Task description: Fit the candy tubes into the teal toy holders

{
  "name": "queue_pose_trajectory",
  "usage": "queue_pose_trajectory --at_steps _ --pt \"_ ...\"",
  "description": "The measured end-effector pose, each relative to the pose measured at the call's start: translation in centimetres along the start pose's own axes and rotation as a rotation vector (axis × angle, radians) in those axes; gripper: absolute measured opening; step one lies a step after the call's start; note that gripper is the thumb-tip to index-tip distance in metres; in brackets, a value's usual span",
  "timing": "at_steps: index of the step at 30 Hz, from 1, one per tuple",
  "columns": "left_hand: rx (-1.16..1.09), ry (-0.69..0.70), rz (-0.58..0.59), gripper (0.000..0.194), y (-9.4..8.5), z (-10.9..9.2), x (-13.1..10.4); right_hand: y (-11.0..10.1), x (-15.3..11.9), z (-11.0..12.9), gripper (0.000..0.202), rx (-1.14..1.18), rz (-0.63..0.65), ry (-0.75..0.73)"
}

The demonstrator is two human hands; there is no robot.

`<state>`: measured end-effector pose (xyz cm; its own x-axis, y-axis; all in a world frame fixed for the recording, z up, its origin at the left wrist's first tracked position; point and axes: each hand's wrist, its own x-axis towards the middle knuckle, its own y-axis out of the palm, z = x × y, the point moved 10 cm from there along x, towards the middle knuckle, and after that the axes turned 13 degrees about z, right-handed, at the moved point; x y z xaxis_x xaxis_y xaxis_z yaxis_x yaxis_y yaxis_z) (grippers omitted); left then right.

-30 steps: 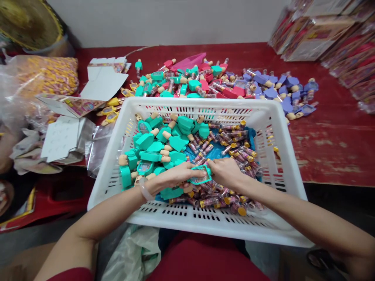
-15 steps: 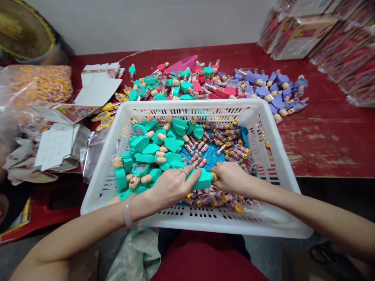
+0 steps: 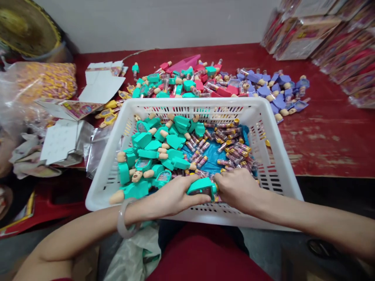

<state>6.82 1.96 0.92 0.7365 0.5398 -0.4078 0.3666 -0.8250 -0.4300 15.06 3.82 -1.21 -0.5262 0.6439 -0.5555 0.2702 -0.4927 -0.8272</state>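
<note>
Teal plastic toy (image 3: pixel 202 183): over the basket's near side, long axis running left to right, one end pointing at the right hand (image 3: pixel 238 189).
Left hand (image 3: pixel 174 196): grasping the toy.
Right hand: clenched at that end; its grip is hidden.
White basket (image 3: pixel 193 102): teal toys (image 3: pixel 154 145) left, yellow-capped tubes (image 3: pixel 240 150) right.
Red desk (image 3: pixel 319 140): purple toys (image 3: pixel 263 91) beyond the basket.
Wall (image 3: pixel 187 23): grey.

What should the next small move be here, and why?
Probably steady the green piece with the left hand while the right hand pushes at its end: the left grips its body, and the right is closed at that end, though anything inside it is hidden.
</note>
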Motion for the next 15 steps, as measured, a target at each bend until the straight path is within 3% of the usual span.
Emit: queue_pose_trajectory --at_steps 2,4,6,7,8,10,12,14,15 --pt "0.352 0.015 -0.068 0.031 0.2 -0.4 0.1 1.4 1.0 -0.6 0.015 0.151 0.151 -0.01" --pt "0.654 0.032 -0.056 0.029 1.2 -0.3 0.5 4.0 1.8 -0.1 0.017 0.4 0.412 -0.115" --pt "0.787 0.056 -0.038 0.031 1.8 0.2 1.0 6.0 1.9 0.7 0.018 0.593 0.623 -0.216" --pt "0.763 0.048 -0.05 0.032 1.5 0.6 1.2 6.3 2.1 0.5 0.018 0.602 0.63 -0.218" --pt "0.674 0.027 -0.067 0.032 0.8 1.1 1.3 5.9 2.4 -0.1 0.017 0.543 0.545 -0.186" --pt "0.352 -0.036 -0.03 0.033 -0.2 2.6 1.6 3.3 2.7 -1.2 0.013 0.285 0.21 -0.114" --pt "-0.024 -0.098 0.155 0.038 0.8 4.0 1.8 0.5 1.6 -0.5 0.016 0.033 -0.089 -0.121" --pt "-0.258 -0.109 0.363 0.043 2.8 4.0 1.4 -0.3 0.7 0.6 0.02 -0.072 -0.169 -0.151" --pt "-0.27 -0.089 0.384 0.044 3.1 3.8 1.3 -0.1 0.7 0.7 0.018 -0.066 -0.14 -0.147"
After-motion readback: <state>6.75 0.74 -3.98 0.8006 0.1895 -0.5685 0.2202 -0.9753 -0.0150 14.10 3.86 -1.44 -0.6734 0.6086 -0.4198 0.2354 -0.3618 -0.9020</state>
